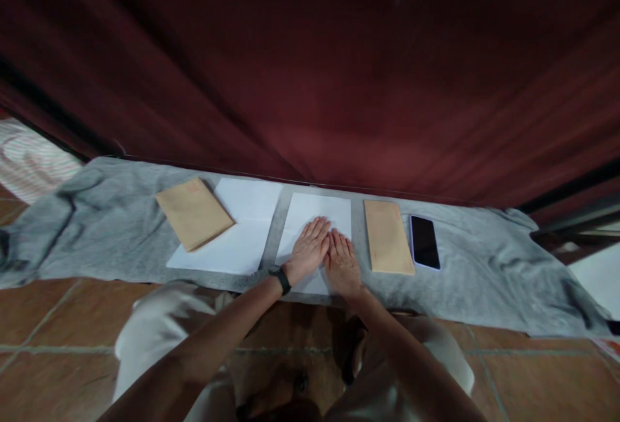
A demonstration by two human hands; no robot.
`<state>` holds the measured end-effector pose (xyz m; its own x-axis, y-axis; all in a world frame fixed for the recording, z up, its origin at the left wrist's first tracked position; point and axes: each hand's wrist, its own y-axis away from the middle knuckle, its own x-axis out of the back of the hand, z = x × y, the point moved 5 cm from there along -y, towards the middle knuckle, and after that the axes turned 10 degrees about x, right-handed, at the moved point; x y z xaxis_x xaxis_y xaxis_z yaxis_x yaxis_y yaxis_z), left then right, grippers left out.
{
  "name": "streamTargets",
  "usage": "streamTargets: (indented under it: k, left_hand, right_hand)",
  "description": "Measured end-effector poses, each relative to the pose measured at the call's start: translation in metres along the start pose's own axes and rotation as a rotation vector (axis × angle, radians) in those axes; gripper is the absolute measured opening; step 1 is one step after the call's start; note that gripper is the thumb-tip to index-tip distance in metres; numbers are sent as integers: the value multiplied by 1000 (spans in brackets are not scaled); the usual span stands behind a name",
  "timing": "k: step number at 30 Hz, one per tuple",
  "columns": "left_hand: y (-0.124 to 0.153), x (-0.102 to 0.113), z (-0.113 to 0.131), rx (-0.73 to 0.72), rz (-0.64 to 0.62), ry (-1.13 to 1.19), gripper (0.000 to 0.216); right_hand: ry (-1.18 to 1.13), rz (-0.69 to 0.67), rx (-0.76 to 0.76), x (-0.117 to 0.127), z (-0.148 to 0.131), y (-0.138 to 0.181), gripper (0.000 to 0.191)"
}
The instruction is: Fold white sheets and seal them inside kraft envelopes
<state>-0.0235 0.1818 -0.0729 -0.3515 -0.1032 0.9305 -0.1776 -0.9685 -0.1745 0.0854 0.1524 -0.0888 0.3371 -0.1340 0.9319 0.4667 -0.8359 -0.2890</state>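
Observation:
A white sheet of paper lies on the grey cloth in front of me. My left hand rests flat on it with fingers stretched out, a dark watch on that wrist. Beside it my right hand also presses flat on the paper, its fingers extended and touching the left hand. Both palms cover the middle of the sheet. To the right lies a brown envelope or stack of envelopes. On the left, another brown envelope stack sits at an angle over more white paper.
A phone with a dark screen and pale purple edge lies right of the envelopes. Grey cloth covers the narrow surface. Dark red fabric hangs behind it. My knees are close below the front edge, above a tiled floor.

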Motion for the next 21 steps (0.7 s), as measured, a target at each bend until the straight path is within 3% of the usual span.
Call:
streamTargets:
  k: [5, 9, 15, 21]
  left_hand:
    - [-28, -10, -11, 55, 23, -38, 54]
    - [-40, -5, -37, 168, 53, -50, 60]
    - [-36, 7, -76, 294, 111, -79, 64]
    - [-30, 8, -81, 292, 151, -59, 62]
  right_hand:
    - [17, 31, -14, -3, 4, -2, 54]
    - [23, 53, -24, -2, 3, -4, 56]
    - [13, 45, -40, -1, 8, -7, 58]
    - [-78, -4, -104, 4, 21, -15, 58]
